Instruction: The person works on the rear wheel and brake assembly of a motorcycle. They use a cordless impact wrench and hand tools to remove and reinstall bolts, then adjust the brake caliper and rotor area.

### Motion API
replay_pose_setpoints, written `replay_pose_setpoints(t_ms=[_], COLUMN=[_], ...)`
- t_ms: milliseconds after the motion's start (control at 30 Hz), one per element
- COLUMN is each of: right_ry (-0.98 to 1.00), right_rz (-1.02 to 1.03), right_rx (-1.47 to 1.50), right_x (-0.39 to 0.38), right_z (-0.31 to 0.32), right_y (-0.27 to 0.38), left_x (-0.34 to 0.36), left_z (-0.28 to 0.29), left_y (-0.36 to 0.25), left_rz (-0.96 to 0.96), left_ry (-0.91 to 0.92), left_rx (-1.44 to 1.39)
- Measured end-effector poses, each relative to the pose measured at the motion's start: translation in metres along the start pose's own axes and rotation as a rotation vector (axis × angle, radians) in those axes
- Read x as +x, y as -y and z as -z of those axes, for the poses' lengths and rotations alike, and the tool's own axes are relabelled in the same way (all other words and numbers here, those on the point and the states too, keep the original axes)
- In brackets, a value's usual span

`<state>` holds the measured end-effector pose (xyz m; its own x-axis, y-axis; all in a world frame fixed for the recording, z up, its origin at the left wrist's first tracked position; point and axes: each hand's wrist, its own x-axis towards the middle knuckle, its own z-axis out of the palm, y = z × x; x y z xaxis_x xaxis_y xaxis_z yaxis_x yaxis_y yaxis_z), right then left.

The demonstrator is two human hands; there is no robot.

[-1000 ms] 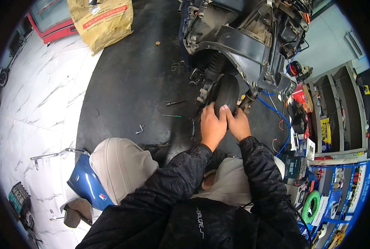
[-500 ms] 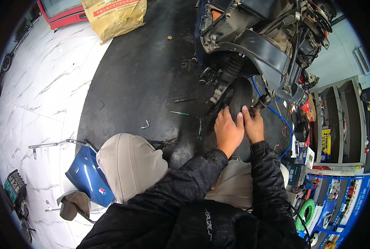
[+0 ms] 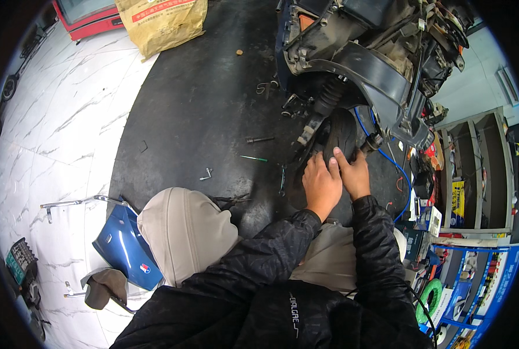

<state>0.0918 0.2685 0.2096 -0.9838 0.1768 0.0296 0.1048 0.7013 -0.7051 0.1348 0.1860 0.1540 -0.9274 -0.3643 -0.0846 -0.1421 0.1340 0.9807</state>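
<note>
My left hand (image 3: 322, 183) and my right hand (image 3: 354, 174) are side by side on the near part of a black tyre (image 3: 344, 131), fingers curved against it and thumbs close together. The wheel sits under the dark fender (image 3: 376, 72) of a dirty, partly stripped scooter. Beside it on the left is a fork leg with a ribbed rubber boot (image 3: 331, 93). Left of my hands on the dark mat (image 3: 189, 104) lie a green-handled screwdriver (image 3: 258, 158), a dark extension bar (image 3: 259, 139), a wrench (image 3: 282, 181) and a small silver tool (image 3: 207, 175).
A blue body panel (image 3: 119, 247) with metal bars lies at lower left on white tiles (image 3: 67, 134). A yellow paper bag (image 3: 163, 32) stands top left. A blue hose (image 3: 399, 168) runs on my right, past cluttered grey shelves (image 3: 477, 174) and a blue rack (image 3: 475, 250).
The whole view has shifted, putting the scooter and tools farther right in the picture. My hands remain on the tyre, with a slight shift of fingers and thumbs.
</note>
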Motion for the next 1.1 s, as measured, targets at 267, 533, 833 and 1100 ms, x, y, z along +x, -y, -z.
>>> replay_pose_setpoints(t_ms=[267, 533, 833, 1100], right_ry=[-0.117, -0.091, 0.577, -0.022], right_rz=[-0.074, -0.184, -0.465, -0.296], right_rx=[-0.432, -0.303, -0.792, 0.202], right_x=[0.054, 0.023, -0.143, -0.1], right_z=[-0.021, -0.032, -0.08, -0.063], right_y=[-0.027, -0.05, -0.161, -0.119], left_x=[0.015, 0.06, 0.076, 0.047], left_z=[0.008, 0.06, 0.066, 0.052], left_y=[-0.012, -0.027, -0.016, 0.02], left_rz=[-0.15, -0.144, -0.065, 0.137], left_ry=[-0.148, -0.297, -0.165, 0.202], left_rx=[-0.104, -0.444, -0.299, -0.031])
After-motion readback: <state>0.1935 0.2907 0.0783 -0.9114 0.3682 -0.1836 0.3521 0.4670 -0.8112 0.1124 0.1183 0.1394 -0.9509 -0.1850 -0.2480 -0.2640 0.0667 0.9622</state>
